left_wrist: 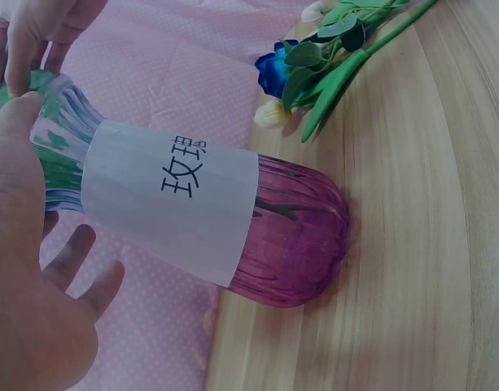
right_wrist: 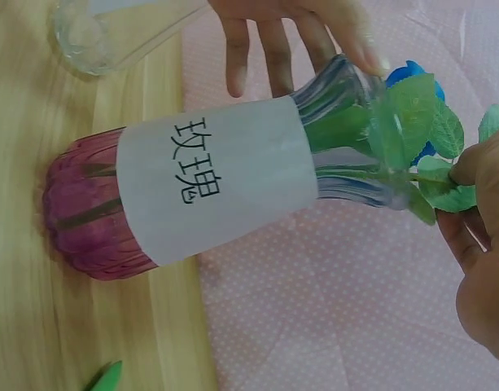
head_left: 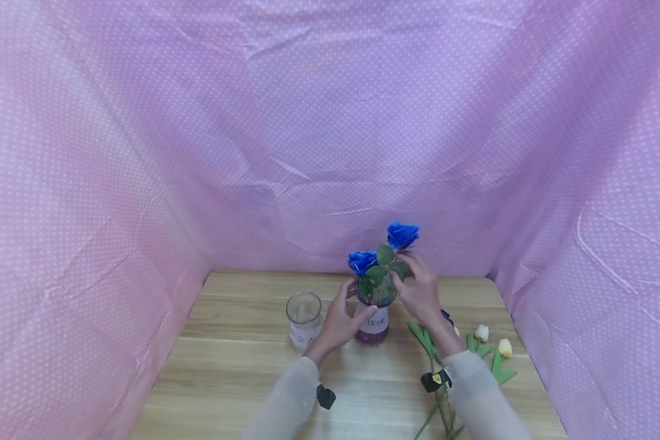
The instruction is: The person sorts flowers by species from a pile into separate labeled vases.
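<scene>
A ribbed clear vase with a pink base stands upright on the table, a white paper label with Chinese characters round its middle. My left hand holds it around the flared neck, thumb in front, with lower fingers spread beside the glass. One blue rose leans out over the rim on the left. Above the mouth, my right hand pinches the leafy stem of a taller blue rose. Dark stems show through the pink base.
Left of the vase stands a second labelled clear glass vase. On the right, partly under my right forearm, lie a white tulip, a pale yellow tulip and another blue rose. Pink dotted cloth encloses the table.
</scene>
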Demonstrator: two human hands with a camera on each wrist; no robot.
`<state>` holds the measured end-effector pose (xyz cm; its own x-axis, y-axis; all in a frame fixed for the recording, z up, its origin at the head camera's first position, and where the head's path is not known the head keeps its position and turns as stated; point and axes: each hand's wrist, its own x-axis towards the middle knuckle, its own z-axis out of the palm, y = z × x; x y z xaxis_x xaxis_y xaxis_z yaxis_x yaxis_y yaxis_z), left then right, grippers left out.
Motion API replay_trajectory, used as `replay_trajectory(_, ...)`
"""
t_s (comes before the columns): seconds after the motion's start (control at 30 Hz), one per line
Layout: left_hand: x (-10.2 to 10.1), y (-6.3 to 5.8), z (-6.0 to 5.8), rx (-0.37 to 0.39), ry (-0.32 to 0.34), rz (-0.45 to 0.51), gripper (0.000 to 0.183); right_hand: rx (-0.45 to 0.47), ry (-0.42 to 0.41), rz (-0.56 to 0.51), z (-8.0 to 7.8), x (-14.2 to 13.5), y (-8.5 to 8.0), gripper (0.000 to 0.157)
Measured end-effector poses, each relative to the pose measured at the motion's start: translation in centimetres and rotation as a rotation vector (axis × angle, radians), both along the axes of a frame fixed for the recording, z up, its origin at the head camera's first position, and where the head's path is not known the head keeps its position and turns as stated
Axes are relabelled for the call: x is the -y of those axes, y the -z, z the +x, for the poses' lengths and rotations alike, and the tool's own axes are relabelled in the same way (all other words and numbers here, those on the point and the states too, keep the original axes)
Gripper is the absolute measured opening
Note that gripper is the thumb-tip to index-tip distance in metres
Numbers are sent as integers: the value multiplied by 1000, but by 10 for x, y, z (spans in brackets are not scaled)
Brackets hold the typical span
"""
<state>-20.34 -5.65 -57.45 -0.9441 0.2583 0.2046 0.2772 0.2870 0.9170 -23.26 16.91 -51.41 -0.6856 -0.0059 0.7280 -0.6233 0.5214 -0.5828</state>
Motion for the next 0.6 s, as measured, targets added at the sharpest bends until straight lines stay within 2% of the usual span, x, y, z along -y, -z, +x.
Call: replay_trajectory(0.6,-2,-1,4,14,5,19,83,69,18,84,8,3,13,46)
